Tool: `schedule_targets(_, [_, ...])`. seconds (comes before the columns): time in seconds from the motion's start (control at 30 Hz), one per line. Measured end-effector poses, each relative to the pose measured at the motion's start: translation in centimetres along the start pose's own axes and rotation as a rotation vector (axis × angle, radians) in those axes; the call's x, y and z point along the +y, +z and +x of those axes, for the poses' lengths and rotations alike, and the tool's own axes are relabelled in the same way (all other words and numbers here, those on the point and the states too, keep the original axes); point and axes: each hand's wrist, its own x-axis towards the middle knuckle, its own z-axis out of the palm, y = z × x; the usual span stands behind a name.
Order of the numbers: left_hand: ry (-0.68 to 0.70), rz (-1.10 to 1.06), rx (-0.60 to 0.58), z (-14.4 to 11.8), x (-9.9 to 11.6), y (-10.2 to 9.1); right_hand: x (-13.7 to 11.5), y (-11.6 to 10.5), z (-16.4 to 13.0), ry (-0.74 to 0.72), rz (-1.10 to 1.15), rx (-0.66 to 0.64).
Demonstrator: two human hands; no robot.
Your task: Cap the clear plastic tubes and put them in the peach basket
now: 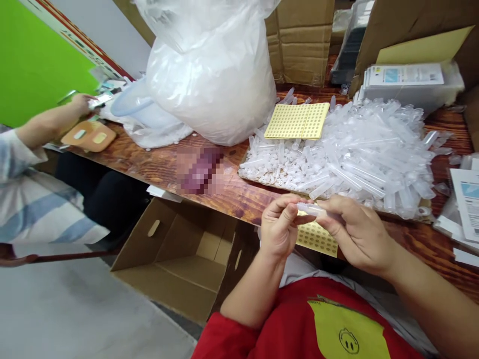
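Note:
A small translucent plastic tube [309,209] lies roughly level between my two hands, just off the table's front edge. My right hand [355,232] is closed round the tube's right part, covering that end. At its left end my left hand [279,224] pinches with thumb and fingers; whether a cap sits there I cannot make out. Beneath the hands shows a yellow sheet of small round stickers [317,238], partly covered by them. Behind them, a big heap of clear tubes [374,144] and small white caps [279,162] spreads over a cardboard tray.
Another yellow sticker sheet [297,120] rests on the heap. A large white plastic bag [213,75] stands behind, near a blurred purple object [202,172]. An open cardboard box [175,259] is below the table edge. At left, a co-worker's hand [81,104] holds something small.

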Motion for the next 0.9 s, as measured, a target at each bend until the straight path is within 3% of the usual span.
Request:
schedule_targets(0.1, [-0.015,0.064,0.025,-0.7,-1.6,0.0,0.1,0.5,-1.5,0.184,0.124,0.016])
schedule_targets(0.17, [0.008,0.183,-0.032,-0.4,-1.4,-0.3,0.3,0.7,-2.4,0.339,0.254,0.034])
schedule_targets(0.3, [0.244,0.663,-0.299,2.6,2.7,-2.1,1.2,-0.2,-3.6,0.54,0.447,0.106])
schedule_targets(0.37, [0.445,1.047,-0.227,5.2,5.6,-3.2,1.7,-1.2,-4.0,0.558,0.367,0.201])
schedule_targets(0.4, [0.487,1.301,-0.129,6.6,6.8,-3.7,2.0,-1.7,-4.3,0.553,0.302,0.246])
schedule_targets(0.47, [0.399,1.812,0.002,9.1,8.6,-4.1,2.3,-2.6,-4.8,0.521,0.159,0.283])
schedule_targets(0.57, [0.143,2.215,-0.097,11.8,9.3,-3.7,2.6,-2.8,-5.3,0.412,-0.016,0.227])
schedule_targets(0.7, [0.051,2.384,-0.243,13.4,8.8,-2.4,2.5,-2.0,-5.2,0.197,-0.123,0.119])
schedule_targets(0.9, [0.156,2.429,-0.371,13.1,9.1,-1.6,2.9,-1.8,-4.5,-0.017,-0.2,0.05])
